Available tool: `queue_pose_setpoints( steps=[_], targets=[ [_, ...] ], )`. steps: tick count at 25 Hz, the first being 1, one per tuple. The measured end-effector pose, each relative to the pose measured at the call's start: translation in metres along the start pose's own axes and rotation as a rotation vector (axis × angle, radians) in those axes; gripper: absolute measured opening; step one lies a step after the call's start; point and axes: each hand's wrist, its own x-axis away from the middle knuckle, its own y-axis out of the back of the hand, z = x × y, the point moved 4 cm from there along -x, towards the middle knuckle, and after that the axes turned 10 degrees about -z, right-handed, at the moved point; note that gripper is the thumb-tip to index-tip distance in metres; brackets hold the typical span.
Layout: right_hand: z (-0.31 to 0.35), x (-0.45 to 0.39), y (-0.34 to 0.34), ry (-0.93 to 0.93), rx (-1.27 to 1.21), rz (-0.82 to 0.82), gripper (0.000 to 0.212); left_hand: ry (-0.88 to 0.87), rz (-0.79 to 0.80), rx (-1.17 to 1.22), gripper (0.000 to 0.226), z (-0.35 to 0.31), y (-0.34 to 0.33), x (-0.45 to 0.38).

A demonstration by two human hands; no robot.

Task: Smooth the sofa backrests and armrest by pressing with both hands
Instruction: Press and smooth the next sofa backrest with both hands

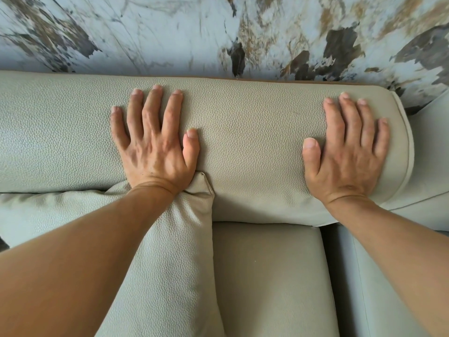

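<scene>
A pale grey-green pebbled leather sofa backrest [247, 132] runs across the middle of the view. My left hand [155, 142] lies flat on it left of centre, palm down, fingers spread. My right hand [347, 152] lies flat near the backrest's rounded right end, fingers together and pointing at the wall. Neither hand holds anything. The piped seam at the backrest's right end [410, 147] sits just beyond my right little finger.
A loose cushion [175, 251] of the same leather stands under my left forearm against the backrest. The seat cushion [269, 276] lies below, an adjoining sofa section [432, 152] at the right. A marble-patterned wall [218, 32] rises right behind the backrest.
</scene>
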Motion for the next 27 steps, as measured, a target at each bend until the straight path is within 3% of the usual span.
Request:
queue_pose_setpoints(
  steps=[27],
  targets=[
    [0.004,-0.016,-0.025,0.007,0.036,-0.016,0.065,0.01,0.014,0.033,0.061,-0.002,-0.016,-0.014]
  ],
)
